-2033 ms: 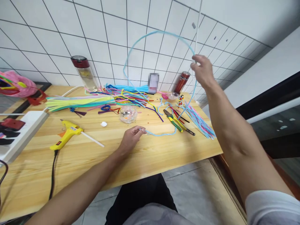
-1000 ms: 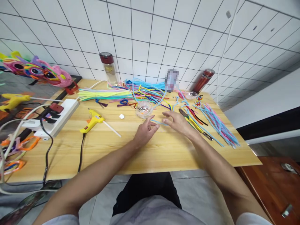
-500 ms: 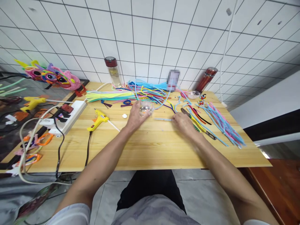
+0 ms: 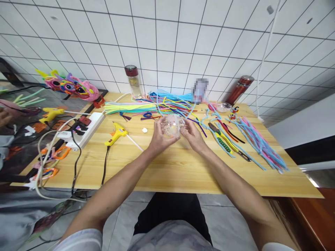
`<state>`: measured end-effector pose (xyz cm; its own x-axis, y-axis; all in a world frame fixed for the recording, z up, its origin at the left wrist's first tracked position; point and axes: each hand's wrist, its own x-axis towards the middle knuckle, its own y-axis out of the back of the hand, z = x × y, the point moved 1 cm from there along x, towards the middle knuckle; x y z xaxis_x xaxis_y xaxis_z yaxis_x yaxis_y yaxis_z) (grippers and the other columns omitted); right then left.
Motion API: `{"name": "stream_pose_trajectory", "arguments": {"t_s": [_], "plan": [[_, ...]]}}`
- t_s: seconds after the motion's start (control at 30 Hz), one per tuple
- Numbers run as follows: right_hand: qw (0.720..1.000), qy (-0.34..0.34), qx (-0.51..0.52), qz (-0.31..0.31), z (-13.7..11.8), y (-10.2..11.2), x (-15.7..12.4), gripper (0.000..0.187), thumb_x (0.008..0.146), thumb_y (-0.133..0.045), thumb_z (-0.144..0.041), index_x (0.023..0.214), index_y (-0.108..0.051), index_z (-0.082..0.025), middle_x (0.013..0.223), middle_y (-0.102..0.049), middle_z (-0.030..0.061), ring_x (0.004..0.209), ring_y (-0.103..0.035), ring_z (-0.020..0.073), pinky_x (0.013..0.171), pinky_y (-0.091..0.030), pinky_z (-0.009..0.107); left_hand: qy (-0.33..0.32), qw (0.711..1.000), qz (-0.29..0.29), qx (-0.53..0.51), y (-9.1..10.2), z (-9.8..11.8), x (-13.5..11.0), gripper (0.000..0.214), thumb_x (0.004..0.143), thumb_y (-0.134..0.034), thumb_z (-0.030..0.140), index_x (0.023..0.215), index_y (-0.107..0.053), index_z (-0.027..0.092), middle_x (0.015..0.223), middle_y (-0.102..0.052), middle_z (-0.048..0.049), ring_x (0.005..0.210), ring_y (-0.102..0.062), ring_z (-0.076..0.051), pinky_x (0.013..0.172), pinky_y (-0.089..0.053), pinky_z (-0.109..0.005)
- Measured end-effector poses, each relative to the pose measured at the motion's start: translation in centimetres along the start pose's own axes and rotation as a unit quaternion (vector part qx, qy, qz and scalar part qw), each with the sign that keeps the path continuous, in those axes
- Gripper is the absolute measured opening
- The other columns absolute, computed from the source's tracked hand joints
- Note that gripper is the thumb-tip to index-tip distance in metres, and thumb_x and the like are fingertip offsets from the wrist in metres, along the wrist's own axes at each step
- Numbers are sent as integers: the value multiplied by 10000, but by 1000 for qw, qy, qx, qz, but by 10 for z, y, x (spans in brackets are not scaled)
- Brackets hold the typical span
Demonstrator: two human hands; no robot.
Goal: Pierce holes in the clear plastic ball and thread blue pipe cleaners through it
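A clear, rounded plastic bowl (image 4: 172, 126) is held between my two hands over the middle of the table, with small things showing through it that I cannot make out. My left hand (image 4: 159, 137) curves around its left side, thumb along the near edge. On the other side, the fingers of my right hand (image 4: 193, 136) press against the bowl. Just beyond lie coloured pipe cleaners (image 4: 167, 106) in a loose pile. Pliers with green and yellow handles (image 4: 222, 139) rest right of my right hand. A small white piece (image 4: 144, 130) lies to the left.
A yellow glue gun (image 4: 117, 134) and a white power strip (image 4: 86, 134) with cords occupy the left side. Bottles (image 4: 134, 82) and a red flask (image 4: 240, 90) stand along the wall. Blue and pink pipe cleaners (image 4: 261, 146) lie right. Another person's hand (image 4: 4, 116) shows far left.
My right hand has left the tabletop beside the pliers and moved left to the bowl. Both hands now hold the bowl, nearer to me. The view has shifted slightly left.
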<state>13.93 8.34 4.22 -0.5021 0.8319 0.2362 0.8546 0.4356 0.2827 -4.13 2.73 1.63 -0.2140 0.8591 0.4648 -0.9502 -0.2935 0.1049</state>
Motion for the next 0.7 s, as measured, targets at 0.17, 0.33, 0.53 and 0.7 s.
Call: {"name": "stream_pose_trajectory", "arguments": {"t_s": [0.17,0.33,0.53,0.7], "plan": [[999,15,3,32,16,1,-2,702,900,-630,-705,1468,-512,-309,1530,-584,83,1403,-561,297,1145,-492,475,60,992,-50,-100,-7,9,-7,915,741,-876,530,1414,-328,240,1510,-474,-192,1384,-584,-315,1100,-570,-468],[1000,3,1,17,25,-2,-7,763,877,-623,-749,1491,-501,-314,1526,-585,94,1387,-572,308,1122,-515,483,86,992,-41,-85,-9,4,-8,1023,703,-891,587,1477,-311,254,1629,-358,-203,1449,-532,-348,1123,-554,-478],[999,17,38,8,24,-7,-14,791,861,-644,-741,1503,-486,-307,1564,-533,103,1431,-531,311,1141,-507,456,40,997,-62,-28,-10,-4,-11,997,754,-871,509,1543,-329,232,1598,-427,-200,1442,-531,-348,1156,-526,-494],[997,34,65,7,28,-8,-17,736,878,-692,-645,1498,-499,-299,1567,-530,108,1433,-530,316,1137,-513,478,-30,996,-46,67,-7,-7,-11,941,767,-859,491,1518,-364,215,1556,-439,-198,1459,-495,-347,1170,-501,-498]]}}
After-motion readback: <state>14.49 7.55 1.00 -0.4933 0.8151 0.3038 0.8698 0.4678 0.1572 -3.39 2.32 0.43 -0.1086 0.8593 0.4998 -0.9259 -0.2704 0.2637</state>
